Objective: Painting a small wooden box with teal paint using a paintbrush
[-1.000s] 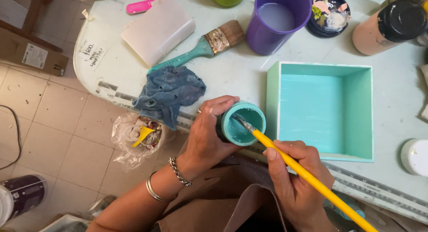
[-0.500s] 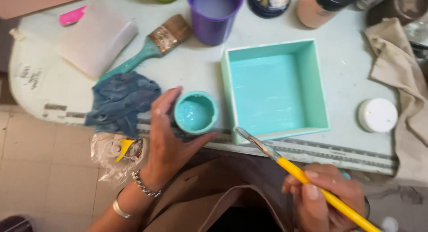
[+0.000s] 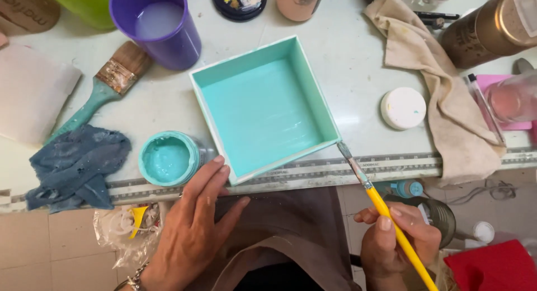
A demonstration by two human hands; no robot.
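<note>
A square turquoise-painted box (image 3: 263, 109) lies open on the white table. My right hand (image 3: 394, 240) grips a thin yellow-handled paintbrush (image 3: 386, 215), whose bristle tip touches the box's near right corner. To the left of the box stands an open pot of turquoise paint (image 3: 169, 158) on the table. My left hand (image 3: 196, 226) is below the pot with fingers spread, fingertips resting near the box's near left corner and the table edge, holding nothing.
A purple cup of cloudy water (image 3: 159, 24), a wide flat brush (image 3: 103, 87), a blue rag (image 3: 75, 165), a white lid (image 3: 403, 107), a beige cloth (image 3: 442, 95), a bronze bottle (image 3: 492, 28) and a pink jar (image 3: 512, 98) surround the box.
My left hand set the paint pot down on the table and let go. The brush left the pot and moved right to the box's near right corner.
</note>
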